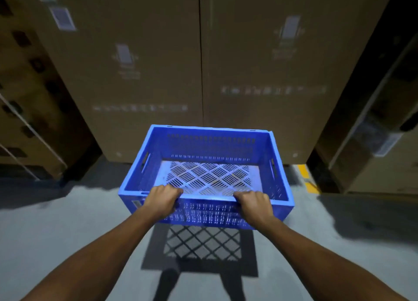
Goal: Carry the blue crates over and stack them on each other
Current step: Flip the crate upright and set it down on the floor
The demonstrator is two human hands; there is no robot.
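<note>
An empty blue plastic crate (210,142) with slotted walls and a lattice floor hangs in the air in front of me, above the grey floor. Its shadow falls on the floor below it. My left hand (161,200) grips the near rim on the left, fingers curled over the edge. My right hand (254,202) grips the same rim on the right. No other blue crate is in view.
Two tall brown cardboard boxes (158,74) stand side by side just beyond the crate. More cartons (27,97) are stacked at the left and cartons (373,153) at the right. A yellow floor marking (307,178) runs by the right stack. Grey concrete floor (56,221) lies around me.
</note>
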